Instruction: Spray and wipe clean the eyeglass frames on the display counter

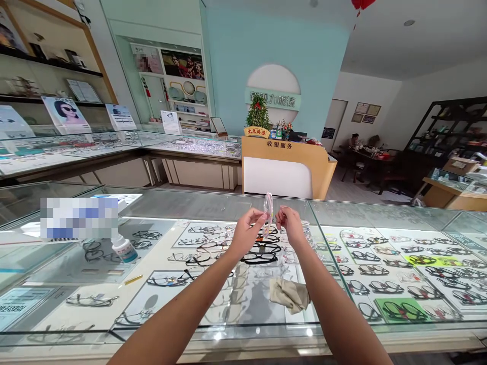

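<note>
Above the glass counter, my left hand (248, 229) pinches a pair of eyeglasses (269, 207) with a clear, pinkish frame, turned edge-on and upright. My right hand (291, 226) is closed just to the right of the glasses, its fingertips curled together. Whether it grips a part of the glasses is too small to tell. A crumpled beige cloth (291, 295) lies on the glass below my right hand. Further left stands a small white bottle (124, 249) with a blue label, and a thin yellow stick-like thing (133, 279) lies nearby.
Rows of eyeglasses (386, 287) fill the display counter (182, 332) under the glass. A blurred box-like thing (79, 218) sits at the left. Beyond the counter are a wooden cashier desk (323, 170) and more showcases (190, 161). People sit at a table (375, 154) far right.
</note>
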Demonstrator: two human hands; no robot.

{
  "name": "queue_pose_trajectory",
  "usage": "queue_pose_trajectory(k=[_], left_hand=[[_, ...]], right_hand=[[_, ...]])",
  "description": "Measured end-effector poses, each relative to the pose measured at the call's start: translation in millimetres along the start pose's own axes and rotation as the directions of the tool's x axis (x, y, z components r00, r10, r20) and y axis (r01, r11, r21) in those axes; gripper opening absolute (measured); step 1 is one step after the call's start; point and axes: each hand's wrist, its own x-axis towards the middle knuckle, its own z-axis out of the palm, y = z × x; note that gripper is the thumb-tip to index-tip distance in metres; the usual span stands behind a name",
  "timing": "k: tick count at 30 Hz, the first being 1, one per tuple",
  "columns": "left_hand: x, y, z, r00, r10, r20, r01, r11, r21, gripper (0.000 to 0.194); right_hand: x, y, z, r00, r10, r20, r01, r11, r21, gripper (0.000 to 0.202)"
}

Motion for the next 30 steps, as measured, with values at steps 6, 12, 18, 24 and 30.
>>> queue_pose_trajectory(k=[6, 12, 18, 24, 30], left_hand=[[-1, 0, 0.9, 1.000, -0.025, -0.016, 0.025, 1.000, -0.015, 0.035], [3, -3, -1.6, 0.999, -0.019, -0.050, 0.019, 1.000, -0.002, 0.036], [4, -9, -2.7, 0.997, -0.010, -0.071, 0.010, 1.000, 0.004, 0.036], [9, -13, -8.4, 0.997, 0.024, -0.069, -0.019, 0.997, 0.073, 0.036], [13, -15, -19.7, 0.995, 0.034, -0.099, -0.014, 0.980, 0.199, 0.037]], right_hand=[[-2, 9, -10, 1.000, 0.005, 0.015, -0.006, 0.999, 0.033, 0.042], [-3, 16, -6, 0.998, -0.055, 0.020, 0.057, 0.993, -0.105, 0.013], [-9, 17, 0, 0.995, -0.078, 0.057, 0.089, 0.966, -0.242, 0.018], [-11, 13, -2, 0.988, -0.157, -0.014, 0.140, 0.919, -0.369, 0.016], [-11, 8, -17, 0.915, -0.343, -0.212, 0.128, 0.745, -0.655, 0.021]])
